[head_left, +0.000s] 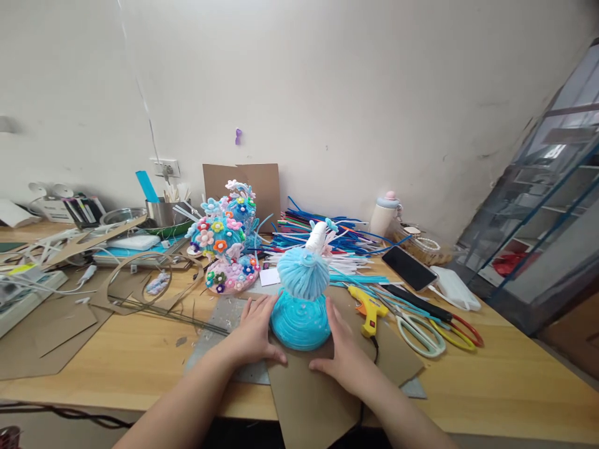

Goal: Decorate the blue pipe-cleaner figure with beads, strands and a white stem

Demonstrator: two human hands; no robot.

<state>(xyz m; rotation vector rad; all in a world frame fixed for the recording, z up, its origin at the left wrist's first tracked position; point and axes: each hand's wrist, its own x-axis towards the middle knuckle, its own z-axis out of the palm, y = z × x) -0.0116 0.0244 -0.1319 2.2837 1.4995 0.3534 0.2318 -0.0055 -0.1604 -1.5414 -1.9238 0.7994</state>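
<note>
Half open, the left hand point(253, 330) lies along the left side of the blue base point(299, 327), thumb free; the right hand point(346, 352) does likewise opposite, neither closed around it. The base sits just below the frame's centre, on cardboard point(309, 399). It looks light and fairly firm, best taken low from both sides. Above, the dome point(303, 272) (fuzzy, probably squashable) and white stem point(317, 239) seem easily bent. A glue gun point(369, 310) lies right of centre.
</note>
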